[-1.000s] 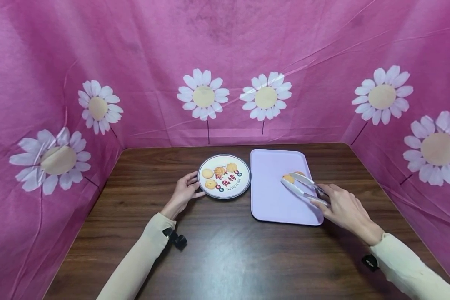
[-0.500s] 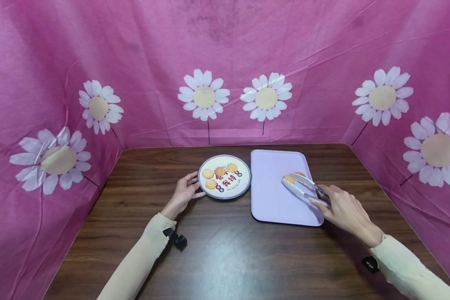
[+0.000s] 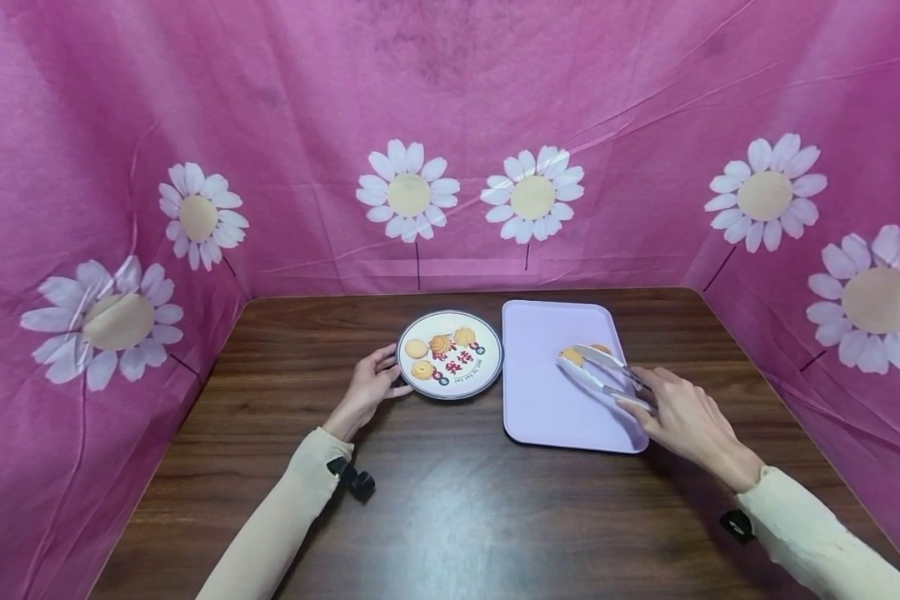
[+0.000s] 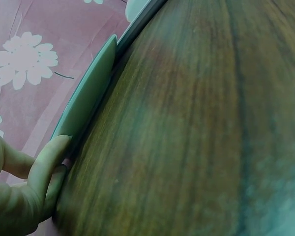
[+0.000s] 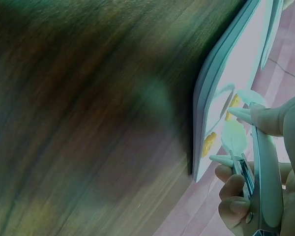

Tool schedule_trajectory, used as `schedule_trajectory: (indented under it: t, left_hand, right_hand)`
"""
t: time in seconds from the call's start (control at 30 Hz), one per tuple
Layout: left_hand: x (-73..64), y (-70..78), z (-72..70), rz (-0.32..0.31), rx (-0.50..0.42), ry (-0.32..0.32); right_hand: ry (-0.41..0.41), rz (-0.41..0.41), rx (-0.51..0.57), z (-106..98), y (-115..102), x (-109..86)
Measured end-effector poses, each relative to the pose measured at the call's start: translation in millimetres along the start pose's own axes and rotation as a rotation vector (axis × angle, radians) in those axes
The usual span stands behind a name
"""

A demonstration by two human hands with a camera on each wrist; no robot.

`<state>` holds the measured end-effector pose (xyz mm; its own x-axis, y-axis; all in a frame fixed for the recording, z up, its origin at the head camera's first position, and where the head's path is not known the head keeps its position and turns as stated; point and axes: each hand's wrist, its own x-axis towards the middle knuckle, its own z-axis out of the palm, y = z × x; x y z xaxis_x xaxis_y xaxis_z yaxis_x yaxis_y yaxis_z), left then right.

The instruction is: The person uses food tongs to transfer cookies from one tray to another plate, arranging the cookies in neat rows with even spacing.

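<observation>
1. Tongs [image 3: 587, 379] and the cookie between their tips [image 3: 570, 356] have shifted slightly left across the tray [image 3: 555, 408] since half a second ago, and the right hand [image 3: 686, 417] has gone a little the same way.
2. Left of the tray, the plate [image 3: 429, 323] and the left hand [image 3: 369, 385] at its rim lie as they did then.
3. At the tray's right edge, the right hand grips the tongs, thumb on one arm and curled fingers on the other, as the right wrist view also shows.
4. The cookie between the tips is near the middle of the tray's width, in its upper half; whether it is raised off the surface, I cannot tell.
5. Closer to the tray's right edge is a second cookie [image 3: 603, 348], partly hidden behind the upper arm of the tongs.
6. On the plate's side away from the tray, the left hand's thumb and fingers are spread apart and touch the rim, without wrapping round it.
7. Just beside the tray's left edge, the plate bears four cookies [image 3: 416, 349] of differing shapes, set toward its upper and left parts, with red printed characters near them.
8. Beneath the tray is the dark wood-grain table [image 3: 435, 500]; beyond it hangs a pink cloth [image 3: 465, 92] with white flowers.
</observation>
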<state>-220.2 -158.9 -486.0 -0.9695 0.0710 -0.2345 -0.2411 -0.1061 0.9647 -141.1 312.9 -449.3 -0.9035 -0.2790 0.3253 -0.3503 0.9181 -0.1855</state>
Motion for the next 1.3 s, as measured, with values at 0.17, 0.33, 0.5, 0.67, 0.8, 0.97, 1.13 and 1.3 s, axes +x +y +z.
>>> schedule_trajectory:
  t: [0.17, 0.33, 0.5, 0.67, 0.8, 0.97, 1.13, 1.3]
  left_hand:
    - [0.2, -1.0, -0.4, 0.002, 0.000, -0.004]
    - [1.2, -0.8, -0.4, -0.002, 0.004, -0.007]
    - [1.0, 0.7, 0.2, -0.011, -0.002, -0.005]
    - [0.3, 0.9, 0.8, -0.014, -0.005, -0.002]
    - [-0.1, 0.6, 0.7, -0.009, -0.005, -0.001]
    - [1.5, 0.1, 0.1, -0.005, -0.006, -0.001]
    - [2.2, -0.8, -0.2, -0.007, -0.011, 0.003]
    - [2.3, -0.6, 0.0, -0.005, -0.012, 0.004]
  right_hand:
    - [-0.016, -0.007, 0.000, 1.2, -5.2, 3.4]
    - [-0.037, -0.011, 0.008, 5.7, -13.6, 6.7]
    - [-0.024, -0.028, 0.022, 11.6, -22.4, 13.2]
    - [0.011, -0.065, 0.035, 16.6, -32.4, 21.9]
    - [0.018, -0.092, 0.059, 20.8, -40.7, 29.6]
    - [0.019, -0.102, 0.081, 27.5, -50.0, 37.4]
    - [0.036, -0.140, 0.092, 33.1, -59.0, 44.7]
    - [0.049, -0.171, 0.096, 38.8, -65.5, 50.1]
